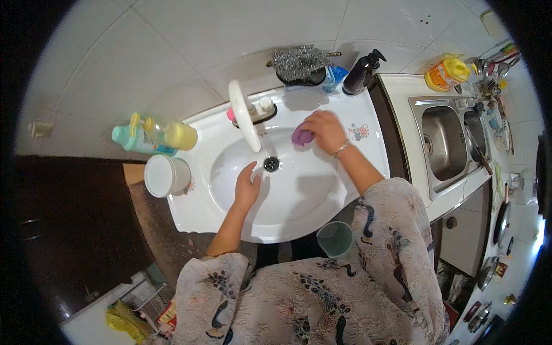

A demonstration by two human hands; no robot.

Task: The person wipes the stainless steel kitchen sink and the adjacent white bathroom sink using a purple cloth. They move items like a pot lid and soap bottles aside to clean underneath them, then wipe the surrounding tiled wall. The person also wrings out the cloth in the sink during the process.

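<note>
A purple sponge or cloth (302, 136) is held in my right hand (324, 130) against the back right wall of a white ceramic washbasin (293, 198). My left hand (249, 185) hovers over the left part of the bowl, fingers apart and holding nothing. Between the hands lies the dark drain (271, 164). The white faucet (242, 114) arches over the bowl from the back rim, just beyond my left hand. Small drops dot the bowl around the drain.
On the left rim stand a white lidded tub (166, 175), a pump bottle of yellow liquid (179, 135) and a green bottle (133, 138). A dark pump bottle (358, 77) stands back right. Steel sinks (444, 142) are further right; a bucket (334, 239) is below the basin's front edge.
</note>
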